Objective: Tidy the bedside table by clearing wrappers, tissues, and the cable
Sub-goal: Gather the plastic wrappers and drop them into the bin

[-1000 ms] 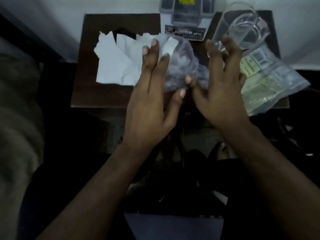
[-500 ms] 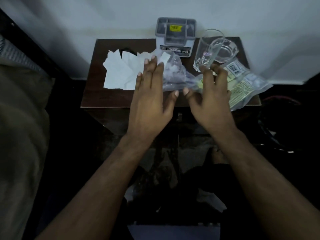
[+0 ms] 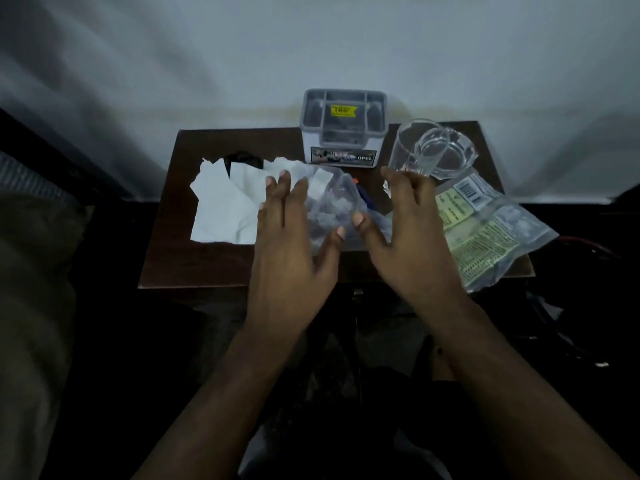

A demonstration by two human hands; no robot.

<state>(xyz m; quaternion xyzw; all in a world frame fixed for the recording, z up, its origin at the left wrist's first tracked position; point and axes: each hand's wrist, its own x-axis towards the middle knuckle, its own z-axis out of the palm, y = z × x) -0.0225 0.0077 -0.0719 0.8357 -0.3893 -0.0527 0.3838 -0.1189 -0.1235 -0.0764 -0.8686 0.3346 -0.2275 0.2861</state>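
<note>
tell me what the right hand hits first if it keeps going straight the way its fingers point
Most likely the drinking glass, just beyond the right hand; its fingertips look close to the base, though depth is unclear.

Both hands hover spread over the bedside table (image 3: 207,265) at frame centre: left hand (image 3: 291,244) above white tissues (image 3: 225,209), right hand (image 3: 412,244) beside a clear wrapper (image 3: 491,237).
</note>
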